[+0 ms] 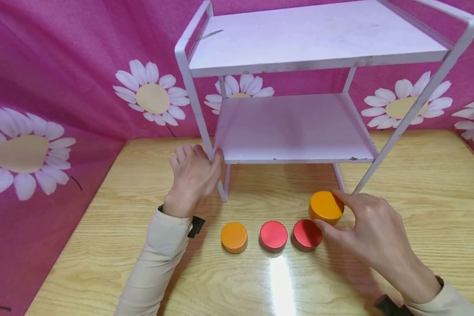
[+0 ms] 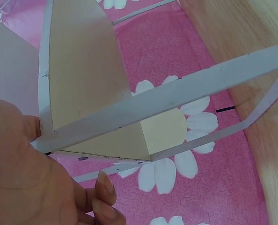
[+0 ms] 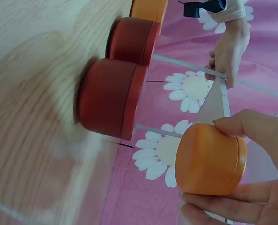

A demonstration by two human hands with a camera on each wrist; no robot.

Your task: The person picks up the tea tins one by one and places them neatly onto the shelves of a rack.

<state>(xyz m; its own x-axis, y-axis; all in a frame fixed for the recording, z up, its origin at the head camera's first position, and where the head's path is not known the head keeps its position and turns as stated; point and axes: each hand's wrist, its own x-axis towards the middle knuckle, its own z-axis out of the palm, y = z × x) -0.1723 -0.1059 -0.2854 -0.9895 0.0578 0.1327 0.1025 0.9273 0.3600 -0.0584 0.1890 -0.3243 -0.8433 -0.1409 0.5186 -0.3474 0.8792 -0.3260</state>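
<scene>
While the left hand grips the rack, likely to steady it, the right hand, fingers parted tin-wide, pinches an orange tin by its sides.

Right hand grips orange canister, thumb against fingers. Two red canisters on wooden table; second orange canister beyond, cropped. Left hand at pale rack.
</scene>
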